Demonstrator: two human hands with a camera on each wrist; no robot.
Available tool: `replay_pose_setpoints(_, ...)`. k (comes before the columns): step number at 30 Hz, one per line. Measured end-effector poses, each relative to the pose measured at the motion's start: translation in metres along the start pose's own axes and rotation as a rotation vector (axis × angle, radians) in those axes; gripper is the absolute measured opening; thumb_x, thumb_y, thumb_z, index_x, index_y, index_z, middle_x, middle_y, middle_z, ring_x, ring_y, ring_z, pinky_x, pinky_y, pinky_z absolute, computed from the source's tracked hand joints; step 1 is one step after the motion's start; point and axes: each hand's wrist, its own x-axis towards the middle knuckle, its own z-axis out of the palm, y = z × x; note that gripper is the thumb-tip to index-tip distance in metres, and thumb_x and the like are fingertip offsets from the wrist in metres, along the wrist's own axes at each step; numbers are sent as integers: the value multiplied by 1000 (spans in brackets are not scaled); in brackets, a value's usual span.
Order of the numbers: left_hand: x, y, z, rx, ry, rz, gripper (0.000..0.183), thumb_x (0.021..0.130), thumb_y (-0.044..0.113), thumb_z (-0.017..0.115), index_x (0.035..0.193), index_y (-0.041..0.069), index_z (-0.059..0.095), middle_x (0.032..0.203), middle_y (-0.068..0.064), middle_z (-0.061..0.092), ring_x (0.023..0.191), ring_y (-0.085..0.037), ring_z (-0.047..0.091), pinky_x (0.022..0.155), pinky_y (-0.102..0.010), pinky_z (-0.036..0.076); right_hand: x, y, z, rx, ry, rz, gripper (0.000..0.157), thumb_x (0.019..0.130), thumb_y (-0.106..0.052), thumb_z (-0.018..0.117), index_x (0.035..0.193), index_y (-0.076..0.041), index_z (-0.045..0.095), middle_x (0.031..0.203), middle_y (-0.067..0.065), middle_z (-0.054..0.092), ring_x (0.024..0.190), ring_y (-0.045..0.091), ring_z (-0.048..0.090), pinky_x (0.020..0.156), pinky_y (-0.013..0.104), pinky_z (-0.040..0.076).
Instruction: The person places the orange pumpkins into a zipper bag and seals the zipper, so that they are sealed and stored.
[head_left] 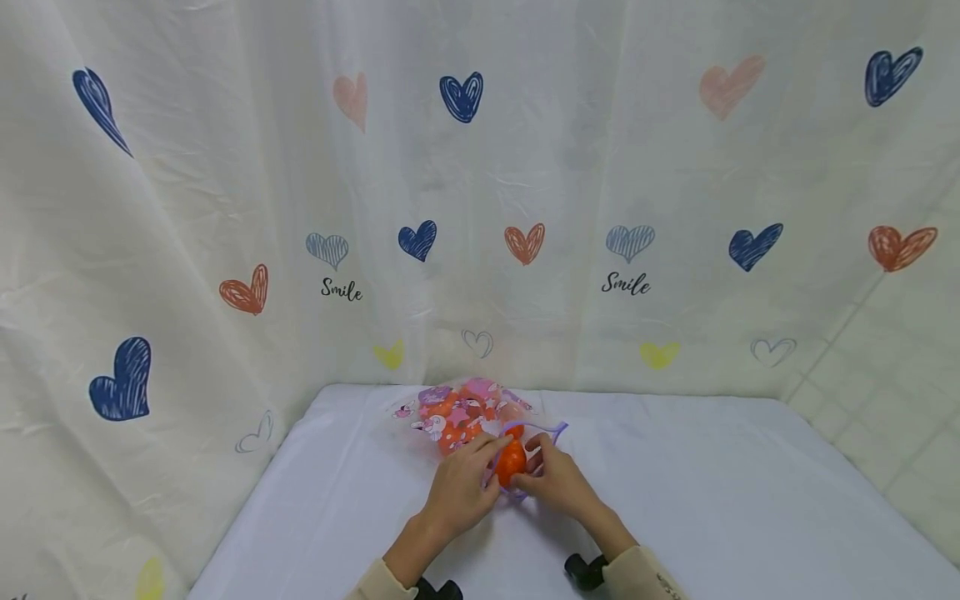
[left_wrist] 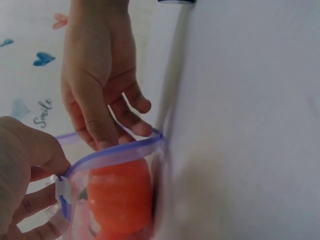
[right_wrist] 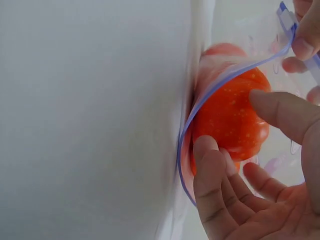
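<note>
Orange and rounded, 1 piece [right_wrist: 231,117] sits in the mouth of the printed bag [head_left: 465,408]. Your left hand [head_left: 463,490] pinches its purple rim [left_wrist: 127,150]; your right hand [head_left: 558,482] grips the piece. Handling it there seems the step; the next move likely needs a wide rim.

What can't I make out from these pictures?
Head view: count of glossy, round orange things inside the clear, pink-printed plastic bag with purple rim; printed plastic and hands cover them.
Left wrist view: right hand, some finger ends hidden behind that rim.
Left wrist view: left hand, cut off by the left edge.
Head view: dark print on beige right sleeve, too small.
</note>
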Motion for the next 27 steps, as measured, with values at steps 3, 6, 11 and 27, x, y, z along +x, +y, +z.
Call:
replay_pose_setpoints(3,0,0,1,7,1,4,51,85,12,79,135,14,68,123,-1,72,100,-13,70,89,-24,60,-1,0,1,1,18,-25,39,84,-18,83,110,-7,56,89,3,65,78,15,59,72,27,57)
replay_pose_setpoints(6,0,0,1,7,1,6,51,85,11,79,135,15,68,123,-1,72,105,-15,71,90,-27,60,-1,-1,1,-3,24,-33,33,85,-16,82,106,-8,58,89,2,65,79,14,59,72,25,58)
replay_pose_setpoints(11,-1,1,1,5,-5,5,52,85,12,80,136,15,67,122,-1,72,104,-15,71,90,-27,60,-1,-2,-1,26,-21,-27,28,89,-16,78,110,-6,62,96,3,68,82,15,61,75,28,60)
replay_pose_setpoints(27,-1,1,3,7,-27,-4,52,86,15,81,136,14,67,123,0,72,107,-16,72,91,-28,60,-2,1,-14,81,-222,-86,40,97,-21,67,134,-6,61,131,18,66,101,26,67,82,42,61)
